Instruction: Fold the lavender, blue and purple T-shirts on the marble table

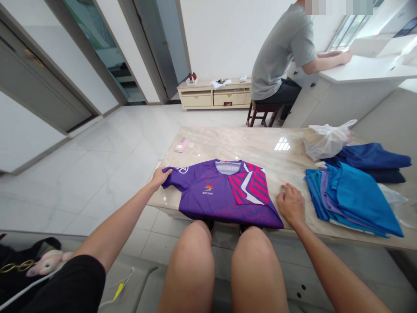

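A purple T-shirt (202, 198) lies front side up along the near edge of the marble-topped table (224, 139). Its right-hand sleeve, striped pink and purple with a white zigzag, is folded inward over the chest. My left hand (160, 177) pinches the end of the other sleeve, which sticks out to the left. Just right of the shirt, my right hand (292, 203) rests on the tabletop with its fingers curled; whether anything is under them is hidden. A small logo shows on the chest.
Folded blue garments (358, 198) are stacked at the table's right end, beside a white plastic bag (327, 137) and dark blue clothing (374, 158). A pink card (182, 144) lies at the far left. Beyond, a person in a grey shirt (283, 52) sits at a white counter (365, 69).
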Available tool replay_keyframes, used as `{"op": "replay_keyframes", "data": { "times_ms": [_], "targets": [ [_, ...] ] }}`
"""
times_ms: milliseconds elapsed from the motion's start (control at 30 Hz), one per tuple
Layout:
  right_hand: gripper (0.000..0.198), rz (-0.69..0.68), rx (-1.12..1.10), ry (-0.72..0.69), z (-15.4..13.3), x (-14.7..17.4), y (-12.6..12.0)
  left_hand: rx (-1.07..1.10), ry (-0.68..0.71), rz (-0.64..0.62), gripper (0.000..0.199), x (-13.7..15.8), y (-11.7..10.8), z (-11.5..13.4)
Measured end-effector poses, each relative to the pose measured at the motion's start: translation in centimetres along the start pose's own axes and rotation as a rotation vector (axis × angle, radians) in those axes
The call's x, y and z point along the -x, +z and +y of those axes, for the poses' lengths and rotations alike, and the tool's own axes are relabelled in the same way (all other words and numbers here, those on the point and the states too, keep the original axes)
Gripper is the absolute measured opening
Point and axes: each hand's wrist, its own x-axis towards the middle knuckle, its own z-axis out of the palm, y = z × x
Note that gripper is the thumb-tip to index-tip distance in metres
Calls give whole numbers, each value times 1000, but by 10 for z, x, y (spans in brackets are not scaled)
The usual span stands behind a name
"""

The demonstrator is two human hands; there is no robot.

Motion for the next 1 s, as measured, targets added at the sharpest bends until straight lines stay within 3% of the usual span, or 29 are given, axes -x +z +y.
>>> {"op": "replay_keyframes", "data": {
  "times_ms": [133, 267, 333, 433, 467, 533, 633, 800, 900, 1000],
  "targets": [
    [38, -13, 2, 28, -5, 0, -2, -290, 120, 84, 22, 6, -3, 28],
    [39, -21, -15, 50, -11, -1, -4, -760, 346, 55, 26, 23, 15, 84],
    [40, -33, -20, 61, -14, -2, -6, -714, 357, -61, 30, 36, 36, 111],
    [42, -48, -29, 71, -17, -2, -8, -337, 159, -415, 51, 56, 74, 134],
    [43, -50, -33, 75, -18, -2, -8, -235, 103, -488, 56, 61, 85, 136],
    [42, -51, -41, 80, -19, -2, -9, -205, 155, -489, 50, 73, 102, 130],
    [42, -48, -54, 88, -21, -3, -8, -373, 419, -393, 29, 89, 110, 103],
    [42, -52, -78, 108, -24, -3, -8, -514, 732, -522, 21, 101, 107, 54],
    [42, -50, -80, 108, -24, -2, -8, -453, 748, -480, 13, 89, 125, 50],
    [43, -40, -83, 96, -22, -2, -7, -317, 708, -391, 18, 70, 157, 62]
  ]
}}
